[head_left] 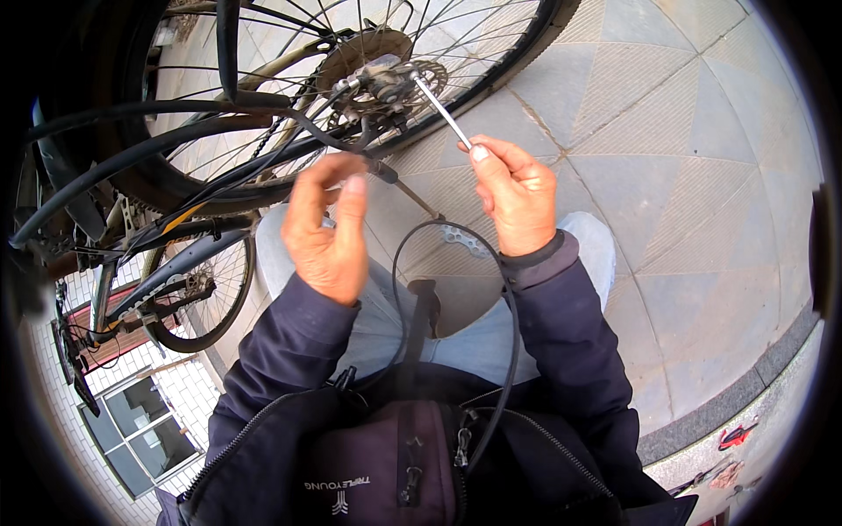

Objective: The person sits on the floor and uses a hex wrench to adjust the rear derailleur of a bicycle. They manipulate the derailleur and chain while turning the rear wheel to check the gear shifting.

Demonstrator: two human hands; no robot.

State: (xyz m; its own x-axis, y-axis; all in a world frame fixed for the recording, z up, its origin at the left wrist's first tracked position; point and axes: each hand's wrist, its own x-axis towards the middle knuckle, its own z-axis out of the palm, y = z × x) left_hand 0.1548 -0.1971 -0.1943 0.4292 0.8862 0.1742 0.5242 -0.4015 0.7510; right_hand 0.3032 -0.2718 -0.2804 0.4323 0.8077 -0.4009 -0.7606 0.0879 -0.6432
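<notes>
A bicycle wheel (504, 66) with spokes, a brake disc (431, 81) and a hub (383, 83) fills the top of the head view. My right hand (519, 188) is closed round the lower end of a slim silver wrench (445, 111). The wrench slants up to the left, and its head meets the hub end beside the disc. Left of it, my left hand (329, 228) is raised in the air just below the black bike frame tubes (189, 131). Its fingers are bent, apart from the thumb and slightly blurred, with nothing visible in them.
A flat silver plate with holes (465, 239) lies on the paving (684, 175) between my knees. A thin black cable (511, 351) loops before my chest bag (377, 465). Another bicycle wheel (206, 324) stands at left. A red-handled tool (735, 437) lies at lower right.
</notes>
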